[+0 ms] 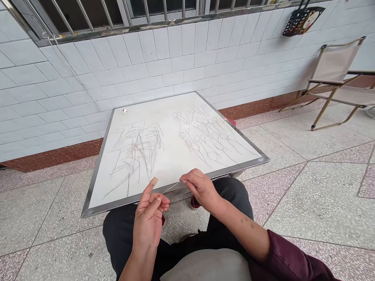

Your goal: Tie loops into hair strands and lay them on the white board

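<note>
Between my two hands a thin wire (pixel 171 188) runs taut, just in front of the table's near edge. My left hand (pixel 149 214) pinches one end between thumb and a finger, while its index finger, wrapped in a tan strip (pixel 154 181), points up. The fingers of my right hand (pixel 202 191) are closed on the other part, and a loose tail hangs below it. On the white table (pixel 168 156) lie bent thin wires (pixel 137 148) in a tangle at left. Several wires with looped ends (pixel 205 134) are spread at right.
A small white and red object (pixel 124 111) sits at the table's far left corner. Behind the table is a white tiled wall (pixel 158 66) with a barred window. A folding chair (pixel 336 82) stands at right, and a patterned bag (pixel 303 21) hangs above. My knees are under the near edge.
</note>
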`<state>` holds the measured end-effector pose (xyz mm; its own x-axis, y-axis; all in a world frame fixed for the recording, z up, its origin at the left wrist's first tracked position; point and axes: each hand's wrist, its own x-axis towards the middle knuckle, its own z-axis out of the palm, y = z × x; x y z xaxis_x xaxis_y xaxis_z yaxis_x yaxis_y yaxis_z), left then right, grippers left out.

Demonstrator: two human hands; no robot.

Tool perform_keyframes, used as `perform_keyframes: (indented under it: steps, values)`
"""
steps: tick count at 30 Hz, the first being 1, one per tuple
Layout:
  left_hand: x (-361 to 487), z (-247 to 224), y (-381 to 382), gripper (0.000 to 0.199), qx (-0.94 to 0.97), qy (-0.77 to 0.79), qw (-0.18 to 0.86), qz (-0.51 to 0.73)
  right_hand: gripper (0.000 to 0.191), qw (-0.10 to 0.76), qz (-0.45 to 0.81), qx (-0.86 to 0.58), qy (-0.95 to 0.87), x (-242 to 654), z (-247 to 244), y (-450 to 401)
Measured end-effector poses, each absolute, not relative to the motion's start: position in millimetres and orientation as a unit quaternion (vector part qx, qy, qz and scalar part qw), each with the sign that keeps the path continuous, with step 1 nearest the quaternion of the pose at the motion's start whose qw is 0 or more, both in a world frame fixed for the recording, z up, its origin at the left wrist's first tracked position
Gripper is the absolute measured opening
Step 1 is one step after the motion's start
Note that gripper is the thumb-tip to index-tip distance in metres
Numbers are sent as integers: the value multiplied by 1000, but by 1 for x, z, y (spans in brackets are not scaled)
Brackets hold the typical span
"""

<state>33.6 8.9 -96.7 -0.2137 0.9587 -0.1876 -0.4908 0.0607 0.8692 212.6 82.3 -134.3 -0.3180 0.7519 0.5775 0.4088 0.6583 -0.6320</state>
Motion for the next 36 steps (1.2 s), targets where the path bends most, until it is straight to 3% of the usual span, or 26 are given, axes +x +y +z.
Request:
perform_keyframes:
  steps: [7,14,25,36]
  values:
    - [35,-91,4,58,275,468,574,613,21,448,173,-354,-802,215,-120,76]
    - [44,-87,-1,64,321,488,570,577,18,424,180,-252,-851,205,-108,69]
    - [46,-88,-3,61,369,498,561,548,20,414,183,-254,-854,201,-107,67]
    - [48,-80,-8,59,497,579,409,500,10,411,265,-265,-831,199,-105,63]
